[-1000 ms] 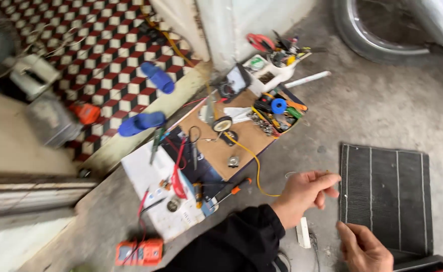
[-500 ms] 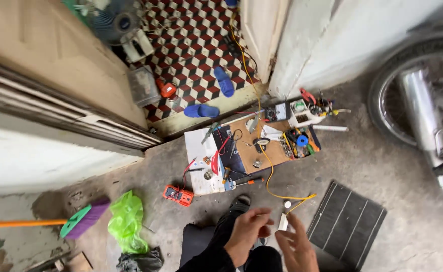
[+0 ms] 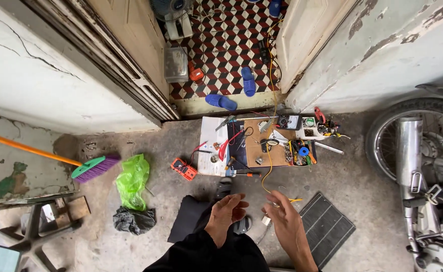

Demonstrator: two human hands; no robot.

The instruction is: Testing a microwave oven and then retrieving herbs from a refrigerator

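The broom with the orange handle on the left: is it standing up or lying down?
Lying down. The broom is stretched across the concrete floor, its purple bristles beside the green plastic bag.

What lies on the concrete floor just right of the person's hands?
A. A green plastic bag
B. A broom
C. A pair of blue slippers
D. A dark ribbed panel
D: the dark ribbed panel lies on the floor right beside the right hand; the left hand is farther from it.
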